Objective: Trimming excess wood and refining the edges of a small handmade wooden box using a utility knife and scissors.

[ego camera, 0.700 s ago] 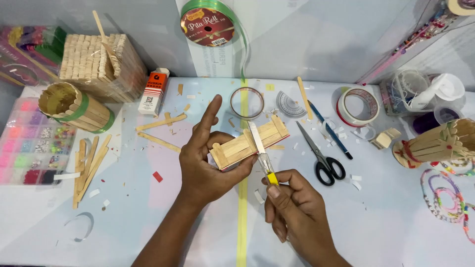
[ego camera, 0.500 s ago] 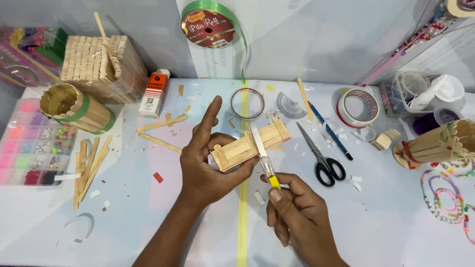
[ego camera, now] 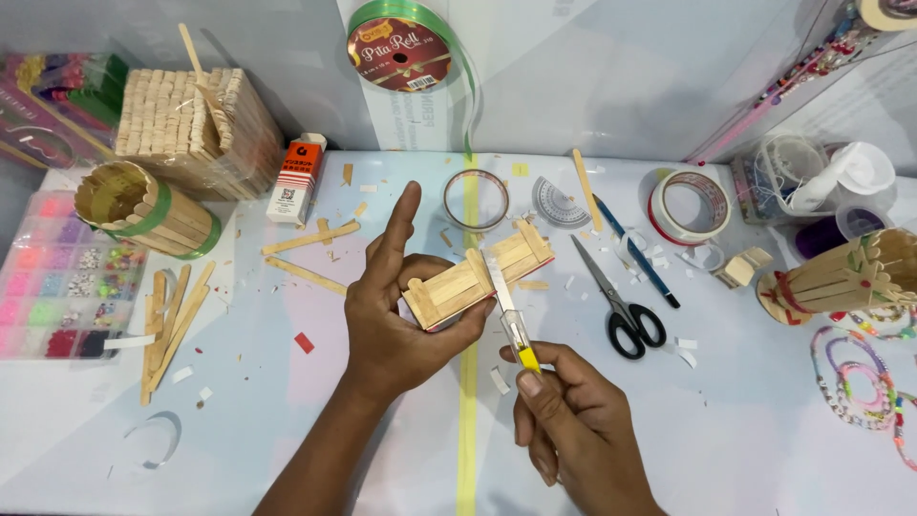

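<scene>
My left hand (ego camera: 396, 315) grips a small flat piece built of wooden craft sticks (ego camera: 478, 274), thumb under it and index finger pointing up. My right hand (ego camera: 573, 425) holds a yellow-handled craft knife (ego camera: 511, 320), whose blade lies across the middle of the stick piece. Both hands hover above the white table (ego camera: 745, 430), just left and right of a yellow tape line (ego camera: 467, 430).
Black scissors (ego camera: 619, 301), a blue pen (ego camera: 635, 253), tape rolls (ego camera: 690, 206) and a clear protractor (ego camera: 559, 203) lie behind the hands. Loose craft sticks (ego camera: 172, 320), a stick cylinder (ego camera: 143, 210), a bead box (ego camera: 53, 277) and a glue bottle (ego camera: 296, 179) sit left. A stick holder (ego camera: 850, 277) stands right.
The stick piece and both hands stay in nearly the same place; the knife blade has shifted slightly along the piece.
</scene>
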